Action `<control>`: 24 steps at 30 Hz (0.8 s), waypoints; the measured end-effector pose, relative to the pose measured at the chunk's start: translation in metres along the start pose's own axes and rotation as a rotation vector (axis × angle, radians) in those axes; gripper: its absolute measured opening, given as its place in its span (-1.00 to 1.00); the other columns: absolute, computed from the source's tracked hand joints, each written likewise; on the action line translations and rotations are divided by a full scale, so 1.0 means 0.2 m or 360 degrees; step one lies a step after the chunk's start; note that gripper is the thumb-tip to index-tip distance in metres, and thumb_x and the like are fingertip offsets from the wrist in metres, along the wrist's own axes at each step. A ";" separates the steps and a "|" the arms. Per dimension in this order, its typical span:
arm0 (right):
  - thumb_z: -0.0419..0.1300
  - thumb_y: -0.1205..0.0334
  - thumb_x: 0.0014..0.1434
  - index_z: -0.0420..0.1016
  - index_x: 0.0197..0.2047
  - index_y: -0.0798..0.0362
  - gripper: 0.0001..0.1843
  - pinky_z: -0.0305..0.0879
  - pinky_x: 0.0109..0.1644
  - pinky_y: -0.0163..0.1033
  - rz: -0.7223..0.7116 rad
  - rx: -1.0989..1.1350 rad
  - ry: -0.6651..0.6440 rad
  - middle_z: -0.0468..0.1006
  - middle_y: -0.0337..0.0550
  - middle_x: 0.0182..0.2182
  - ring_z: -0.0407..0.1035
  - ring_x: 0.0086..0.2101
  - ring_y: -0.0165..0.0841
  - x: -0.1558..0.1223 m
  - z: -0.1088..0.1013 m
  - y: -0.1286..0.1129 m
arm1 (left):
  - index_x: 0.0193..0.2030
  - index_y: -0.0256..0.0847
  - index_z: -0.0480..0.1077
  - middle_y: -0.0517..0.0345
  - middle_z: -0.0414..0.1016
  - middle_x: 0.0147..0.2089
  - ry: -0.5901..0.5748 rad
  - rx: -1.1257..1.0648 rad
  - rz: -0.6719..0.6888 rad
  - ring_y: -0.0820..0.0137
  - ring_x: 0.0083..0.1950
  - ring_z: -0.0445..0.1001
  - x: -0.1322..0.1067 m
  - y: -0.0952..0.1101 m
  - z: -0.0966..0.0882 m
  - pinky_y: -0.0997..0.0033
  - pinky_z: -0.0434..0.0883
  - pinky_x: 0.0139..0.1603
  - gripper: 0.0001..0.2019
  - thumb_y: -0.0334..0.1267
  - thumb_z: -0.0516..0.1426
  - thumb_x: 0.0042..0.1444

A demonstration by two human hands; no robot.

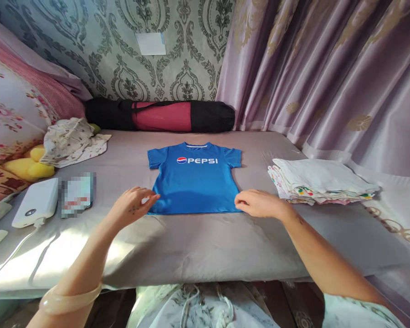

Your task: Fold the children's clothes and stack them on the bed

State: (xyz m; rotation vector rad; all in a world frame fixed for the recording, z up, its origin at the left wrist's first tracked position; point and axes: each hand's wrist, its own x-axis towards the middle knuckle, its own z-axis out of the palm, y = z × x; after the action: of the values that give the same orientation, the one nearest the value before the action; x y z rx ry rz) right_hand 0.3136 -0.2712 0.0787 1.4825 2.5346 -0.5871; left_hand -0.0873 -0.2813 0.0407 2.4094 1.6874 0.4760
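Observation:
A blue short-sleeved T-shirt (195,187) with a white PEPSI print lies flat and face up, its collar away from me and its hem towards me. At its lower left side is my left hand (138,202), thumb and fingers pinched together at the edge of the cloth. My right hand (258,202) grips the lower right corner, with the fingers curled over it. The exact hold of the fingertips on the fabric is partly hidden on both sides.
Right of the shirt is a stack of folded clothes (324,180). A white power bank (36,202) with a cable, a blurred flat object (77,193) and a crumpled patterned cloth (75,141) lie left. A black-and-red rolled bag (160,116) lies along the wall, beside a curtain (294,68).

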 end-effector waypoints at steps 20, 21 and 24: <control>-0.30 -0.12 0.40 -0.09 0.46 0.22 -0.24 -0.37 0.42 0.05 0.0343 -0.0004 0.0508 -0.18 0.10 0.45 -0.29 0.40 -0.09 0.74 0.21 0.04 | 0.43 -0.29 0.04 -0.16 -0.03 0.49 -0.0199 0.0293 -0.0126 0.10 0.50 -0.09 0.57 0.05 0.41 -0.01 -0.10 0.44 -0.36 0.07 -0.24 0.36; -0.30 -0.12 0.40 -0.09 0.46 0.20 -0.24 -0.39 0.42 0.06 0.0316 -0.0015 0.0496 -0.18 0.10 0.45 -0.29 0.40 -0.10 0.70 0.22 0.03 | 0.43 -0.29 0.04 -0.16 -0.03 0.49 -0.0212 0.0296 -0.0102 0.11 0.50 -0.10 0.54 0.05 0.40 -0.02 -0.10 0.45 -0.36 0.07 -0.24 0.36; -0.30 -0.14 0.39 -0.10 0.47 0.17 -0.24 -0.41 0.43 0.06 0.0252 -0.0050 0.0471 -0.19 0.07 0.45 -0.31 0.41 -0.13 0.58 0.26 0.02 | 0.44 -0.31 0.01 -0.17 -0.07 0.50 -0.0249 0.0292 -0.0048 0.11 0.51 -0.14 0.46 0.04 0.37 -0.01 -0.12 0.45 -0.34 0.08 -0.24 0.36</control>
State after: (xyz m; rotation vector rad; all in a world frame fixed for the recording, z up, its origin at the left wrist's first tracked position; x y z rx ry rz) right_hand 0.2544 -0.1966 -0.0056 1.8590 2.5833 -0.3234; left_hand -0.0260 -0.1940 -0.0117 2.4666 1.7649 0.1285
